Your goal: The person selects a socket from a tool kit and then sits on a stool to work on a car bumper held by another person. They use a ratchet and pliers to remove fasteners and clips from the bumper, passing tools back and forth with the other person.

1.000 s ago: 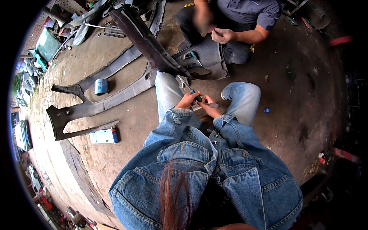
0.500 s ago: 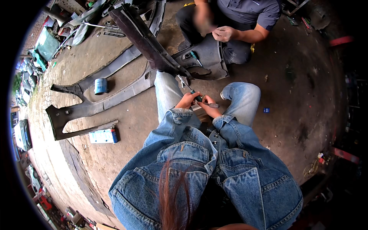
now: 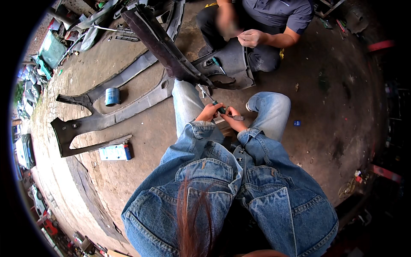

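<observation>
Between my knees, my left hand (image 3: 208, 112) is closed on a screwdriver (image 3: 220, 109) with a dark green handle; its metal shaft points up and left. My right hand (image 3: 235, 122) is closed beside it, its fingertips near the handle's end. A small grey rounded piece (image 3: 238, 118) pokes out from the right fingers; its kind is unclear. Past the screwdriver's tip, a long dark trim panel (image 3: 165, 47) slants up to the left, its lower end by my left knee. A grey plastic panel (image 3: 234, 58) touches it, with another green-handled screwdriver (image 3: 218, 64) lying on top.
A co-worker (image 3: 274, 25) crouches opposite, hands together over the grey panel. To the left lie long grey trim pieces (image 3: 128, 110), a blue can (image 3: 112, 97) and a blue-white flat pack (image 3: 113, 153). A small blue cap (image 3: 297, 123) lies on the floor at right.
</observation>
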